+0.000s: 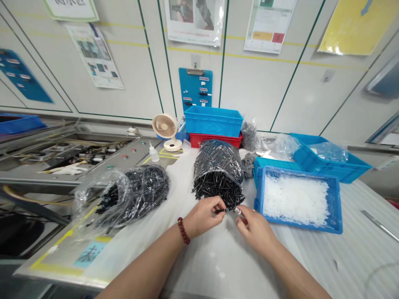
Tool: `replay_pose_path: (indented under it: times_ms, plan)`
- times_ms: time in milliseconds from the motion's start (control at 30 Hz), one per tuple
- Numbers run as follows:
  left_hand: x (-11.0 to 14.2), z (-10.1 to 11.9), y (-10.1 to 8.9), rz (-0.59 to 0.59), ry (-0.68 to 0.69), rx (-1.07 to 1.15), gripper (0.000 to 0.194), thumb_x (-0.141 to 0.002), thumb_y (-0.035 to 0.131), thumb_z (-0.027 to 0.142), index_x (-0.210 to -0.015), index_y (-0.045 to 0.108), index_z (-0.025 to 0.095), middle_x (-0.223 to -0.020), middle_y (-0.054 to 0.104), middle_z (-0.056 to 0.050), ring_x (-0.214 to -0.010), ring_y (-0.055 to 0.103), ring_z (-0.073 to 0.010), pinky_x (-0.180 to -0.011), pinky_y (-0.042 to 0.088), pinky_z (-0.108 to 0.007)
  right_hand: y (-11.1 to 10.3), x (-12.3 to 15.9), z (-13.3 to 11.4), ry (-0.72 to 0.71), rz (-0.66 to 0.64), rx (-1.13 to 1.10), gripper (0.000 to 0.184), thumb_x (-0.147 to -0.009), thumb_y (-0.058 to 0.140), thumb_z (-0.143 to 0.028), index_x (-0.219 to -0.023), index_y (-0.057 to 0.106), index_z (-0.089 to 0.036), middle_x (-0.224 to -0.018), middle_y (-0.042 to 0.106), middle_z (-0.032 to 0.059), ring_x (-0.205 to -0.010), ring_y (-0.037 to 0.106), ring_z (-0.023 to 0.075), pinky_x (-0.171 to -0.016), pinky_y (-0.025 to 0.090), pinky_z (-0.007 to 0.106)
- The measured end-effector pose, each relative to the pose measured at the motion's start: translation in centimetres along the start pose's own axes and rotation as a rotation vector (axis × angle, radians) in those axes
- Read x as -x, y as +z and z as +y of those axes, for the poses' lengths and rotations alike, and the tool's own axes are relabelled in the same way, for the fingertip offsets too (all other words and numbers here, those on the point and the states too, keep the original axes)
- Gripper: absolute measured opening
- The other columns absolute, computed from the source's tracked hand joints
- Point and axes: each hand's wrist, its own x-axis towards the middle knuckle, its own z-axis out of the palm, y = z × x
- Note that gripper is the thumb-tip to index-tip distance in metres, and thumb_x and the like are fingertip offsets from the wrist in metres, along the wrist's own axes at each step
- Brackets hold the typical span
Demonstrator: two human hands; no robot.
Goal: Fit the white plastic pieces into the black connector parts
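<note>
Although a pale panelled wall [258, 91] fills the upper view, the work sits lower, on a worktop [215, 265] covered with a white sheet, with a grey steel machine console [75, 155] along its left side. Towards the back, a blue plastic crate [213, 121] sits on a red plastic crate [215, 141], and to the right lies a shallow blue plastic tray [336, 203] heaped with small white translucent parts. Two clear plastic bags hold masses of thin black rods: the left bag [137, 193] lies on its side, and the centre bag [218, 166] sits just ahead of the hands, its open end facing them. The left hand [202, 216], wearing a red bead bracelet [183, 230], pinches a slim black rod [222, 211] between thumb and fingers. On the right hand [254, 234], the fingers [241, 220] are nearly shut on a small clear piece [237, 211] at the rod's tip. The rod lies roughly level between the hands, its long axis running left to right, clear tip towards the right hand. It looks light, stiff and thin, probably slippery, and best pinched near its end.
</note>
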Motion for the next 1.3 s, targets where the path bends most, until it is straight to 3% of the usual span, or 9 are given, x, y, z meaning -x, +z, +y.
replay_pose_path:
  times_ms: [167,467,733,967,1033,1133,1233,1300]
  plan:
    - [-0.1,-0.1,0.0,0.014,0.002,-0.005,0.008,-0.068,0.053,0.010,-0.073,0.054,0.015,-0.068,0.058,0.001,-0.062,0.052,-0.0105,-0.058,0.041,-0.018,-0.2,0.0,0.0,-0.026,0.020,-0.046,0.026,-0.087,0.032,-0.021,-0.098,0.055,-0.017,-0.085,0.064,0.0073,-0.076,0.058,0.0187,-0.063,0.040,0.027]
    - [0.0,-0.5,0.1,0.040,0.004,-0.024,0.007,-0.069,0.052,0.010,-0.073,0.054,0.015,-0.068,0.058,0.001,-0.062,0.052,-0.0106,-0.058,0.040,-0.019,0.2,0.1,0.3,-0.086,0.048,-0.061,0.026,-0.088,0.035,-0.022,-0.103,0.056,-0.016,-0.096,0.065,0.0085,-0.085,0.059,0.0196,-0.074,0.045,0.031]
    - [-0.2,-0.2,-0.1,0.063,-0.004,-0.024,0.010,-0.066,0.052,0.008,-0.073,0.054,0.015,-0.069,0.058,0.000,-0.062,0.052,-0.0111,-0.057,0.040,-0.018,0.4,-0.1,0.7,-0.082,0.073,-0.046,0.030,-0.088,0.035,-0.026,-0.104,0.058,-0.018,-0.095,0.066,0.0077,-0.085,0.062,0.0206,-0.072,0.048,0.032]
    - [-0.3,-0.4,0.0,0.126,0.094,-0.183,0.010,-0.069,0.055,0.011,-0.079,0.057,0.015,-0.071,0.060,-0.001,-0.064,0.055,-0.0120,-0.062,0.044,-0.019,1.1,-0.4,2.5,-0.132,0.175,-0.117,0.035,-0.083,0.039,-0.044,-0.095,0.064,-0.023,-0.092,0.069,0.0063,-0.081,0.065,0.0241,-0.066,0.053,0.031]
    - [-0.2,0.4,-0.4,0.197,0.100,-0.208,0.010,-0.071,0.054,0.012,-0.081,0.057,0.015,-0.073,0.061,-0.002,-0.065,0.056,-0.0124,-0.064,0.045,-0.020,1.5,-0.7,3.1,-0.139,0.177,-0.130,0.035,-0.081,0.040,-0.045,-0.094,0.065,-0.024,-0.091,0.069,0.0045,-0.081,0.066,0.0244,-0.063,0.054,0.030]
    - [0.8,2.9,-1.8,0.392,0.122,-0.179,0.010,-0.075,0.053,0.015,-0.084,0.057,0.015,-0.074,0.061,-0.003,-0.067,0.056,-0.0130,-0.065,0.047,-0.021,1.7,-1.1,3.5,-0.178,0.190,-0.144,0.034,-0.078,0.042,-0.045,-0.091,0.066,-0.024,-0.089,0.070,0.0027,-0.078,0.067,0.0242,-0.060,0.055,0.028]
    - [3.5,5.1,-4.9,0.640,0.209,-0.180,0.010,-0.078,0.050,0.017,-0.085,0.057,0.015,-0.078,0.062,-0.005,-0.071,0.057,-0.0136,-0.069,0.048,-0.023,1.8,-1.1,3.7,-0.233,0.250,-0.161,0.032,-0.076,0.045,-0.045,-0.087,0.067,-0.024,-0.084,0.070,0.0016,-0.072,0.067,0.0249,-0.055,0.055,0.029]
    - [5.9,5.1,-7.9,0.881,0.224,-0.265,0.008,-0.079,0.051,0.018,-0.084,0.056,0.015,-0.081,0.062,-0.006,-0.076,0.058,-0.0146,-0.072,0.048,-0.025,1.9,-1.3,3.9,-0.263,0.286,-0.181,0.029,-0.075,0.048,-0.044,-0.087,0.067,-0.025,-0.083,0.070,0.0009,-0.070,0.067,0.0257,-0.056,0.055,0.032]
